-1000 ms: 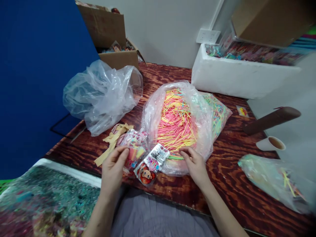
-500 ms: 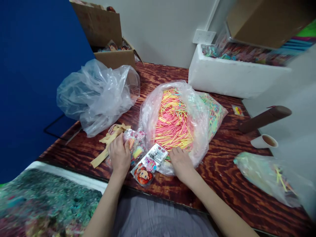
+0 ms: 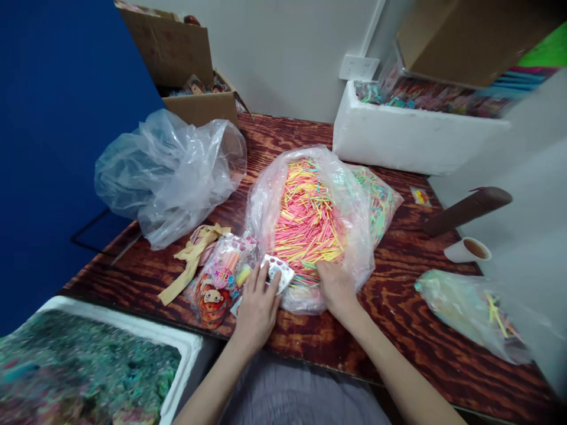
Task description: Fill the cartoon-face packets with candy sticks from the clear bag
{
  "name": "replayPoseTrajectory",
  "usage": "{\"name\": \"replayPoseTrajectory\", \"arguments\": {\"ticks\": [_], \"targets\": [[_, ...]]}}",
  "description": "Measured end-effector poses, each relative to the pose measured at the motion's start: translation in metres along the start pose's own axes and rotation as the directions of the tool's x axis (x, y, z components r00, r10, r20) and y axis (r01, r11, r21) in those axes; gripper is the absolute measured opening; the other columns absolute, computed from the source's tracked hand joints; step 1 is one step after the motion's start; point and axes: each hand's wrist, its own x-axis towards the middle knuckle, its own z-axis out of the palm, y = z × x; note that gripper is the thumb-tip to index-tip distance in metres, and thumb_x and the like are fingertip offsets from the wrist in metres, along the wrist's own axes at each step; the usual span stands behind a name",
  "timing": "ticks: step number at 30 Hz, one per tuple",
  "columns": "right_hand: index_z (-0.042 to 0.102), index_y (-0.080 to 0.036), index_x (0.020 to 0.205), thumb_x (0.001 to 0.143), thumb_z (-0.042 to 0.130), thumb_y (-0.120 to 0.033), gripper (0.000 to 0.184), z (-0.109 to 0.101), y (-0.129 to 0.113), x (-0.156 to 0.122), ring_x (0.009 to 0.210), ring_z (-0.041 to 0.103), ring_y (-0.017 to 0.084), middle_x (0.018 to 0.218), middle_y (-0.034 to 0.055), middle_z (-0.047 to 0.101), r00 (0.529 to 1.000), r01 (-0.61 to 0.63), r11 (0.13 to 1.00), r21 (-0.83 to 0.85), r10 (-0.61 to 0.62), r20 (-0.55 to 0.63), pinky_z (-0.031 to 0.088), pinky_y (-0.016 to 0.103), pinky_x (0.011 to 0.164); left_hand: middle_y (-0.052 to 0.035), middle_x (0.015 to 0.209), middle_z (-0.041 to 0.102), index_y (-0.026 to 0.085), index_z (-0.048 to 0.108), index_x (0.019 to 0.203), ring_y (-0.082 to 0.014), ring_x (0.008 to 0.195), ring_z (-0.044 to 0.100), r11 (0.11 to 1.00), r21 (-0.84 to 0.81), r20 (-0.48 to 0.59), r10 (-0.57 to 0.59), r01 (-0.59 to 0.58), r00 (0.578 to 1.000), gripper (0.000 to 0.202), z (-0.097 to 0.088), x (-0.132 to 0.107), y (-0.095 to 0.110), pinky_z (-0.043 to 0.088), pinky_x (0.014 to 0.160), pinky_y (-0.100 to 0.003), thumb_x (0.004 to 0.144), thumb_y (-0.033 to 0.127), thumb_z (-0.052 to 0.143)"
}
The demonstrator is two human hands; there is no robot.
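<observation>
Printed packet [image 3: 280, 268], small and flat, lies on the table [image 3: 411, 307] near its front edge in the head view, at about 6 o'clock of the bag of coloured sticks [image 3: 310, 218] and touching its plastic. Its long axis runs from 7 o'clock to 1 o'clock. Only the far end shows, because the rest is hidden under the left hand [image 3: 259, 304]. That hand lies palm down on it, fingers [image 3: 266, 277] laid flat and pressing rather than curled round anything, so the packet sticks out at 1 o'clock of the hand. The right hand [image 3: 337, 286] is just beside it, at 3 o'clock of the packet, knuckles up, with its fingertips dipped into the bag's open mouth among the pink and yellow sticks. Whether it pinches any cannot be told, as the fingertips are hidden. Of the two, the left hand is on the packet and the right hand is nearer the sticks. A filled packet [image 3: 219, 283] with a cartoon figure lies just beside the left hand at 9 o'clock, with tan strips [image 3: 190, 260] beyond it at 10 o'clock. An empty clear bag [image 3: 168, 171] sits at 10 o'clock on the table, a white foam box [image 3: 411, 139] at 1 o'clock, and a paper cup [image 3: 467, 251] well apart at 3 o'clock.
</observation>
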Motion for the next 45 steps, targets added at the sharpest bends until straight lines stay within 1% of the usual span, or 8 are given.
{"name": "replayPoseTrajectory", "arguments": {"ticks": [5, 11, 14, 21, 24, 29, 36, 45], "targets": [[0.051, -0.022, 0.078, 0.091, 0.040, -0.022, 0.017, -0.007, 0.008, 0.008, 0.066, 0.057, 0.019, 0.069, 0.0018, 0.061, 0.990, -0.110, 0.878, 0.466, 0.136, -0.022, 0.037, 0.027, 0.061, -0.0140, 0.155, 0.030, 0.021, 0.045, 0.139, -0.0345, 0.144, 0.021, 0.999, -0.008, -0.040, -0.034, 0.033, 0.999, 0.047, 0.004, 0.002, -0.005, 0.034, 0.108, -0.057, 0.092, 0.024, 0.050], [0.047, -0.023, 0.074, 0.088, 0.048, -0.036, 0.020, -0.012, 0.007, 0.014, 0.059, 0.056, 0.015, 0.064, -0.0029, 0.057, 0.991, -0.134, 0.366, 0.921, 0.076, 0.114, 0.045, 0.026, 0.059, -0.0113, 0.152, 0.036, 0.023, 0.034, 0.145, -0.0261, 0.143, 0.028, 0.962, -0.263, -0.092, -0.102, 0.074, 0.991, 0.051, -0.021, 0.014, 0.014, 0.030, 0.114, -0.050, 0.095, 0.024, 0.046], [0.051, -0.022, 0.075, 0.087, 0.052, -0.038, 0.020, -0.012, 0.000, 0.010, 0.057, 0.053, 0.014, 0.063, -0.0034, 0.056, 0.985, -0.159, 0.263, 0.952, -0.025, 0.171, 0.044, 0.025, 0.057, -0.0109, 0.152, 0.037, 0.024, 0.025, 0.149, -0.0225, 0.140, 0.034, 0.863, -0.494, -0.092, -0.172, 0.105, 0.981, 0.056, -0.024, 0.034, 0.028, 0.032, 0.114, -0.045, 0.096, 0.026, 0.043], [0.059, -0.020, 0.081, 0.083, 0.048, -0.021, 0.012, -0.008, -0.009, 0.004, 0.085, 0.059, 0.020, 0.082, 0.0015, 0.065, 0.983, -0.040, 0.387, 0.921, -0.149, 0.105, 0.047, 0.037, 0.087, -0.0131, 0.136, 0.054, 0.022, 0.040, 0.142, -0.0230, 0.127, 0.051, 0.763, -0.646, -0.057, -0.082, 0.026, 0.995, 0.044, 0.010, 0.073, 0.056, 0.041, 0.107, -0.045, 0.098, 0.026, 0.035], [0.057, -0.020, 0.076, 0.083, 0.046, -0.022, 0.013, -0.011, -0.006, 0.002, 0.078, 0.058, 0.019, 0.076, 0.0007, 0.062, 0.987, -0.062, 0.395, 0.917, -0.114, 0.116, 0.048, 0.036, 0.082, -0.0123, 0.131, 0.057, 0.022, 0.045, 0.137, -0.0222, 0.123, 0.053, 0.783, -0.622, -0.057, -0.041, -0.003, 0.998, 0.040, 0.009, 0.070, 0.059, 0.043, 0.105, -0.043, 0.098, 0.025, 0.036], [0.055, -0.021, 0.083, 0.088, 0.051, -0.035, 0.015, -0.013, -0.001, -0.012, 0.079, 0.060, 0.017, 0.079, -0.0004, 0.060, 0.992, -0.128, 0.260, 0.957, 0.015, 0.129, 0.048, 0.028, 0.074, -0.0114, 0.128, 0.058, 0.022, 0.048, 0.132, -0.0232, 0.120, 0.053, 0.893, -0.447, -0.165, -0.149, 0.061, 0.975, 0.036, -0.014, 0.044, 0.033, 0.042, 0.101, -0.042, 0.096, 0.023, 0.043], [0.059, -0.020, 0.085, 0.090, 0.050, -0.035, 0.018, 0.005, -0.003, -0.030, 0.081, 0.062, 0.019, 0.081, 0.0020, 0.065, 0.990, -0.112, 0.332, 0.936, 0.118, 0.076, 0.047, 0.029, 0.075, -0.0154, 0.123, 0.060, 0.015, 0.053, 0.127, -0.0327, 0.109, 0.053, 0.967, 0.026, -0.156, -0.247, 0.254, 0.956, 0.040, -0.009, 0.012, -0.002, 0.041, 0.093, -0.048, 0.091, 0.033, 0.053], [0.059, -0.021, 0.088, 0.094, 0.047, -0.037, 0.021, 0.018, -0.004, -0.035, 0.083, 0.062, 0.019, 0.083, 0.0025, 0.063, 0.992, -0.065, 0.387, 0.920, 0.122, 0.019, 0.048, 0.030, 0.077, -0.0127, 0.108, 0.059, 0.017, 0.046, 0.131, -0.0296, 0.101, 0.055, 0.951, -0.104, -0.215, -0.309, 0.293, 0.927, 0.045, -0.004, 0.015, -0.004, 0.045, 0.086, -0.043, 0.090, 0.033, 0.053]]}}
